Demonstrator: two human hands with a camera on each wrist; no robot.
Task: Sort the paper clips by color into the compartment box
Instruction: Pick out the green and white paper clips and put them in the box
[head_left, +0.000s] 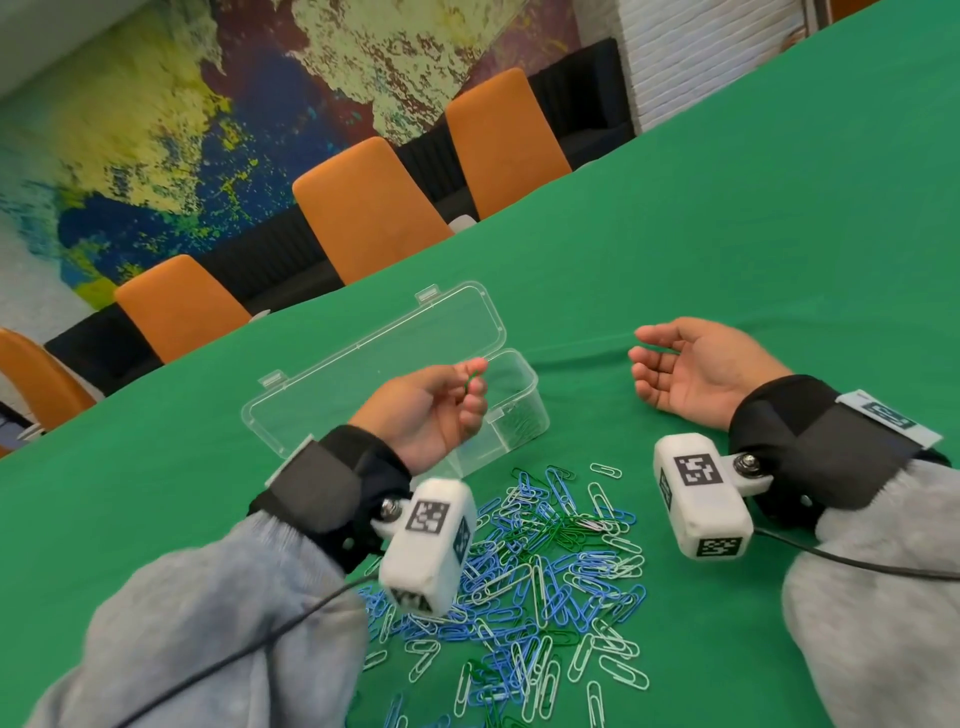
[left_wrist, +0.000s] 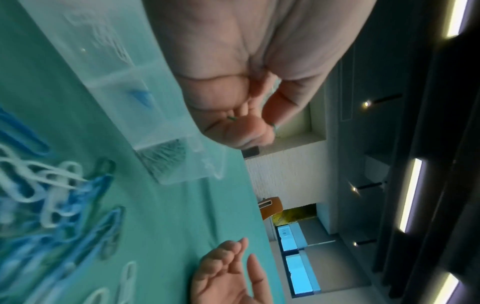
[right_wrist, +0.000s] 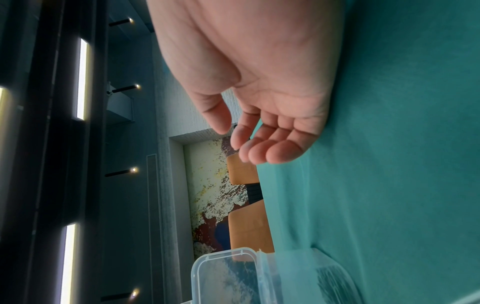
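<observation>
A clear plastic compartment box (head_left: 524, 371) stands open on the green table, its lid (head_left: 384, 364) laid back. My left hand (head_left: 475, 382) hovers over the box and pinches a green paper clip (head_left: 471, 382) between thumb and fingers. The box's right end compartment (left_wrist: 168, 158) holds green clips; a middle one holds blue clips (left_wrist: 141, 96). A heap of blue, white and green paper clips (head_left: 540, 571) lies in front of the box. My right hand (head_left: 675, 364) rests palm up on the cloth to the right, fingers relaxed and empty.
Green cloth covers the table (head_left: 727, 234). Orange chairs (head_left: 363, 208) line its far edge. Cables (head_left: 857, 564) trail from both wrist cameras across the sleeves. A stray white clip (head_left: 606, 470) lies right of the box.
</observation>
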